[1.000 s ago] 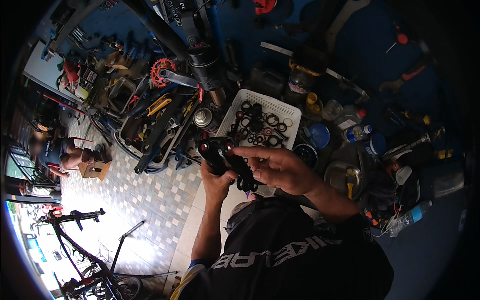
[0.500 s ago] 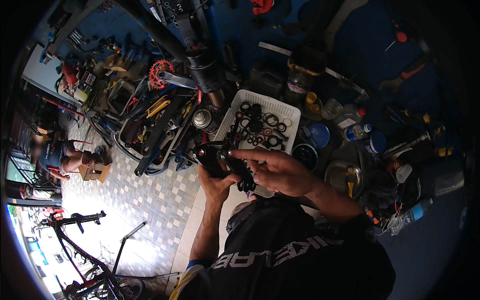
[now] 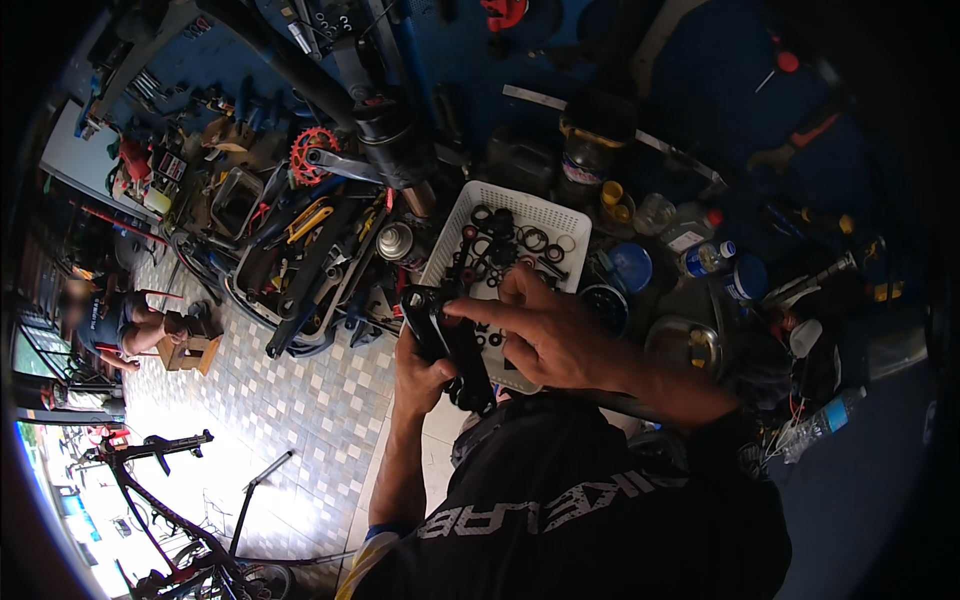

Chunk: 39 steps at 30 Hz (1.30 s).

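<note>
We clasp the black part (image 3: 462,352), long axis eleven-to-five, in our left hand (image 3: 420,377); our right hand (image 3: 560,342), fingers spread, touches its top from three o'clock.

My bench (image 3: 672,292) was so full that I could see only dark bits of its top. A white basket (image 3: 540,211) with little holes sat on it. A spray can (image 3: 395,240) stood just beside the basket, on its left. On the other side were yellow cups (image 3: 615,200), a clear jar (image 3: 655,213), a bottle with a red cap (image 3: 688,237), a bottle with a blue cap (image 3: 707,260) and a tub with a blue lid (image 3: 632,267). A metal pan (image 3: 668,322) was nearer to me. The floor (image 3: 300,390) had gray and white squares, and a small wooden box (image 3: 190,352) stood on it.
</note>
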Each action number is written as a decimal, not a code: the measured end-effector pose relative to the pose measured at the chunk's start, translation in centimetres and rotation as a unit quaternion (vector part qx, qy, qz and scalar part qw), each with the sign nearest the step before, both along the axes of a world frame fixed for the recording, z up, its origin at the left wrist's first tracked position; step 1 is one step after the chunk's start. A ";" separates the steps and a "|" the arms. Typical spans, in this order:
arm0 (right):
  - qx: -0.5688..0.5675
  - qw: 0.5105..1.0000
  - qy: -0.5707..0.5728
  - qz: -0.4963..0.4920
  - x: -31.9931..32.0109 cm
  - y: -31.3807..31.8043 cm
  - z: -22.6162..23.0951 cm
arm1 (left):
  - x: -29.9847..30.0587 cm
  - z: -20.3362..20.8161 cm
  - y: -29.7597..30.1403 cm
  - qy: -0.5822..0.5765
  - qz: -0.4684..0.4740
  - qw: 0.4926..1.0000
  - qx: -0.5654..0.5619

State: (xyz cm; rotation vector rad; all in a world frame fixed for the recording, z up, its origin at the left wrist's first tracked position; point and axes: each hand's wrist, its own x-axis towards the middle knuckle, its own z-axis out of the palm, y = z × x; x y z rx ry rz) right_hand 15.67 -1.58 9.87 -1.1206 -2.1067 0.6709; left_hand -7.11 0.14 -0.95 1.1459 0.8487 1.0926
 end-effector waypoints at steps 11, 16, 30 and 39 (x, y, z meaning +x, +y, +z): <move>0.295 0.921 -0.145 0.210 3.2 4.4 2.9 | -2.3 1.1 -1.3 -0.111 -0.306 0.924 -0.200; 0.369 0.877 -0.214 0.223 4.6 5.8 2.3 | -3.1 -1.3 -0.8 -0.174 -0.354 0.867 -0.303; 0.315 0.892 -0.303 0.115 5.4 3.8 -0.5 | -2.2 1.5 2.3 0.070 -0.185 0.967 -0.157; -0.446 0.845 0.260 0.142 2.6 -1.9 -6.8 | -1.2 1.7 1.9 0.295 -0.019 0.946 0.135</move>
